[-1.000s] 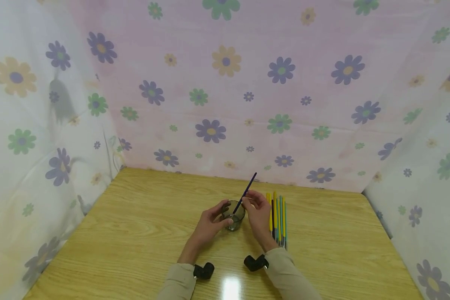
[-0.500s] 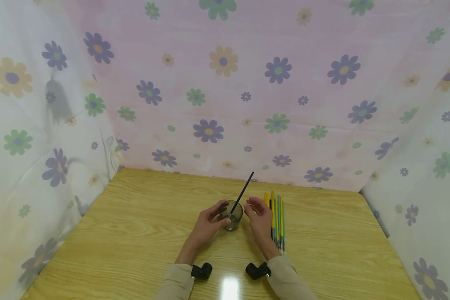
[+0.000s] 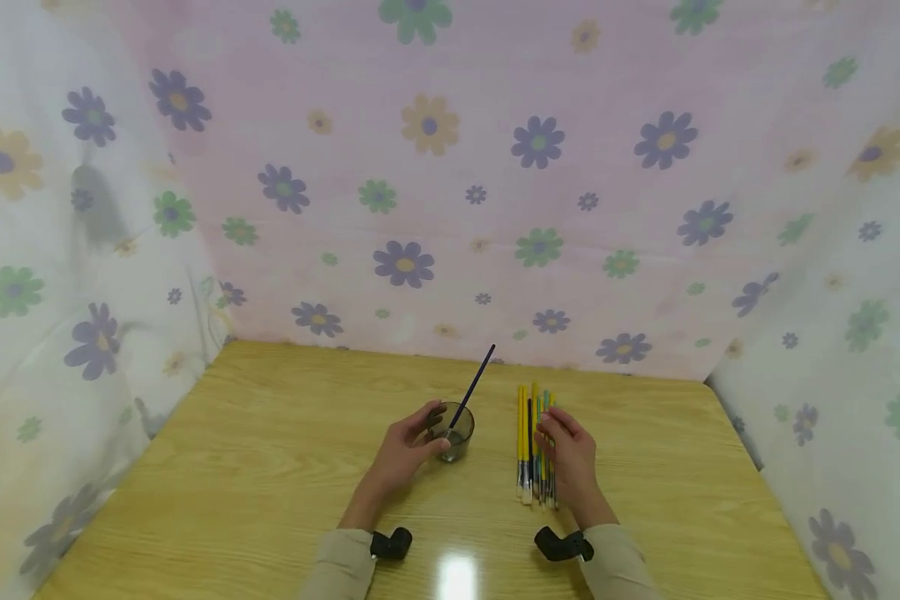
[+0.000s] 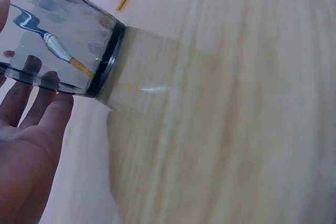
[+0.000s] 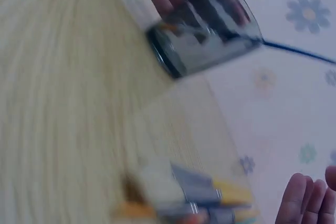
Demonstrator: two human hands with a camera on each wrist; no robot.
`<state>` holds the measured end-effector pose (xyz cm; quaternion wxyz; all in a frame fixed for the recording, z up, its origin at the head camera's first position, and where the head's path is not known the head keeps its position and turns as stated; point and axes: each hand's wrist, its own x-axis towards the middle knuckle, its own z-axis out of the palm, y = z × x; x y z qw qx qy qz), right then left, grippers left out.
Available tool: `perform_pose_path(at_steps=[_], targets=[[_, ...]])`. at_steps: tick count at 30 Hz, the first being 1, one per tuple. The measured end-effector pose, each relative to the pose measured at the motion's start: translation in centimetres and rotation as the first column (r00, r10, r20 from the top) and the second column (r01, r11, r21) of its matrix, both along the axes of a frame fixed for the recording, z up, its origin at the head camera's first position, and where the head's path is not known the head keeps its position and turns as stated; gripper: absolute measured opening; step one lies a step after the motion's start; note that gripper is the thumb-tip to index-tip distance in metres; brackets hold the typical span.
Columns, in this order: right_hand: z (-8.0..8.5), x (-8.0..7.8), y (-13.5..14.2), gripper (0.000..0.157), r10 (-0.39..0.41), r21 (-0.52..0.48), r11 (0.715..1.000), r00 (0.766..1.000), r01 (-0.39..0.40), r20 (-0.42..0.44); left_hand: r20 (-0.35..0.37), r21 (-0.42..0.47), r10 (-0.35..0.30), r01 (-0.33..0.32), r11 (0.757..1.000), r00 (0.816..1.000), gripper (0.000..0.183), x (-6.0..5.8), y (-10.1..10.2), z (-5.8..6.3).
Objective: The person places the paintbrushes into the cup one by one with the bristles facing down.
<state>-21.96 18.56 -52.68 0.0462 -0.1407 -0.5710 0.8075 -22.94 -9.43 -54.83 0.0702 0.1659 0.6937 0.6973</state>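
Note:
My left hand [image 3: 402,454] holds a smoky clear glass [image 3: 461,442] that stands on the wooden table, thumb on the near side and fingers round the far side. A dark-handled paintbrush [image 3: 474,386] leans in the glass, bristles down, as the left wrist view also shows. My right hand [image 3: 572,454] is at the right edge of a row of paintbrushes [image 3: 525,425], partly covering them. Its fingers are loosely bent, with nothing seen between them. In the right wrist view the brush ferrules and bristles [image 5: 194,192] are blurred, and the fingers [image 5: 294,198] show at the lower right.
The wood-grain table [image 3: 270,467] spreads around both hands. Flowered cloth [image 3: 450,208] hangs behind it and along both sides. The lying brushes have yellow, teal and dark handles pointing away from me. Each wrist wears a black camera mount [image 3: 392,544].
My right hand has let go of the dark paintbrush, leaving it leaning in the glass, and has moved right to the row of brushes. The left hand stays on the glass.

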Motion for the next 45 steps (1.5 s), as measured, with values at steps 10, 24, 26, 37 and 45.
perform_pose_path(at_steps=[10, 24, 26, 37, 45], targets=[[-1.1, 0.6, 4.4, 0.052, 0.007, 0.055, 0.998, 0.993, -0.014, 0.119, -0.008, -0.021, -0.003, 0.003, 1.0, 1.0, 0.072, 0.5, -0.6, -0.2], [-0.7, 1.6, 5.4, 0.04, 0.024, 0.357, 0.931, 0.991, -0.071, 0.133, -0.025, -0.027, -0.004, 0.003, 1.0, 1.0, 0.069, 0.2, -0.5, 0.4], [-0.6, 1.7, 5.2, 0.037, 0.032, 0.455, 0.887, 0.993, -0.082, 0.118, -0.022, -0.028, -0.005, 0.004, 1.0, 1.0, 0.069, 0.2, -0.4, 0.5], [-0.8, 1.4, 4.3, 0.038, 0.031, 0.712, 0.696, 0.995, -0.088, 0.093, -0.01, -0.031, 0.015, -0.016, 0.999, 1.0, 0.071, 0.0, 0.0, 0.5], [-0.7, 1.1, 5.0, 0.037, 0.038, 0.733, 0.674, 0.995, -0.097, 0.097, -0.006, -0.045, 0.017, -0.018, 0.999, 1.0, 0.07, 0.0, 0.1, 0.5]])
